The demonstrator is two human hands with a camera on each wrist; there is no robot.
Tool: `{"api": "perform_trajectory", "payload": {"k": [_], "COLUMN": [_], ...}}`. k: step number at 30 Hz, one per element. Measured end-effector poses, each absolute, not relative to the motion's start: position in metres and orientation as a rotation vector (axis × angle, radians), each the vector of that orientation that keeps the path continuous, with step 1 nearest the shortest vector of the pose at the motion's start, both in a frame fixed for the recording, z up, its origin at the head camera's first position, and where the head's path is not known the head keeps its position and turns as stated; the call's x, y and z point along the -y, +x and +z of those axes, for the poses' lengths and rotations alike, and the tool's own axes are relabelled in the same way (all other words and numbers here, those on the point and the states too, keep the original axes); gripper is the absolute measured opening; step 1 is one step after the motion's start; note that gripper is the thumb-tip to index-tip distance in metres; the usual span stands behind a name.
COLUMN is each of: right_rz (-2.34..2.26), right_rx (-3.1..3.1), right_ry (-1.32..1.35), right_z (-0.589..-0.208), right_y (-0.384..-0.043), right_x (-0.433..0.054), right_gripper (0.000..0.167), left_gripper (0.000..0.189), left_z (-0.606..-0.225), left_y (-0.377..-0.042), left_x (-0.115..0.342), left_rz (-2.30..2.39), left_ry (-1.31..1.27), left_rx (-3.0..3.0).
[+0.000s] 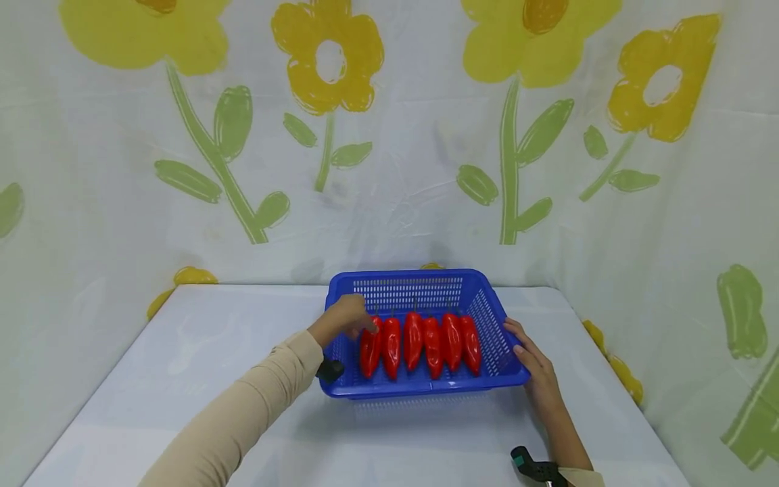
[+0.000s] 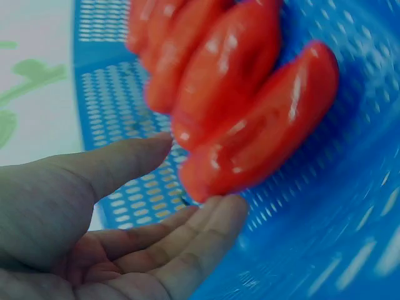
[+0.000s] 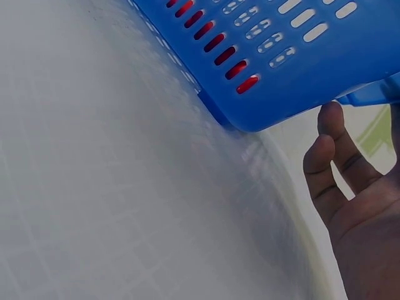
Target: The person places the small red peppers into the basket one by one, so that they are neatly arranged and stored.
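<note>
Several glossy red peppers [image 1: 412, 338] lie side by side in a blue plastic basket [image 1: 420, 387] with slotted walls. My left hand [image 1: 348, 316] reaches over the basket's left side to the leftmost pepper [image 1: 370, 352]. In the left wrist view, its thumb and fingers are spread around one end of that pepper [image 2: 269, 131]; the fingertips [image 2: 228, 209] are at its edge, and whether they touch cannot be told. At the basket's right side, my right hand [image 1: 538, 372] holds the rim. Two of its bent fingers [image 3: 331, 140] show against the rim's underside in the right wrist view.
The basket stands on a white table [image 1: 243, 338], towards its back edge. Behind and at the sides hangs a white cloth [image 1: 395, 223] printed with yellow flowers and green leaves. Dark wrist devices [image 1: 538, 467] are strapped to both arms.
</note>
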State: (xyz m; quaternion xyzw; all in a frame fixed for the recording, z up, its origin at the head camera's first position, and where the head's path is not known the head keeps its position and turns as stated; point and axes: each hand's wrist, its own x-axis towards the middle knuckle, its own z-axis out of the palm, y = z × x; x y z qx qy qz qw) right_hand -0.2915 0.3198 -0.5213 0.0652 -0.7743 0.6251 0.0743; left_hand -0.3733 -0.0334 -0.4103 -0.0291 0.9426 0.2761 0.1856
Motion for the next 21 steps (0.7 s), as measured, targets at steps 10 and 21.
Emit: {"api": "perform_trajectory", "payload": {"k": [10, 21], "right_rz": [1.858, 1.870], "right_rx": [2.326, 2.310], "right_ry": [0.223, 0.193], "right_z": [-0.519, -0.524], "right_y": [-0.294, -0.290], "right_x": [-0.325, -0.320], "right_gripper": [0.049, 0.051], "left_gripper": [0.028, 0.027], "left_z": [-0.399, -0.408], "left_y": [-0.335, -0.294], "left_x": [0.068, 0.120], "left_rz": [1.118, 1.403], "left_ry": [0.383, 0.312], "left_rx": [-2.849, -2.966]}}
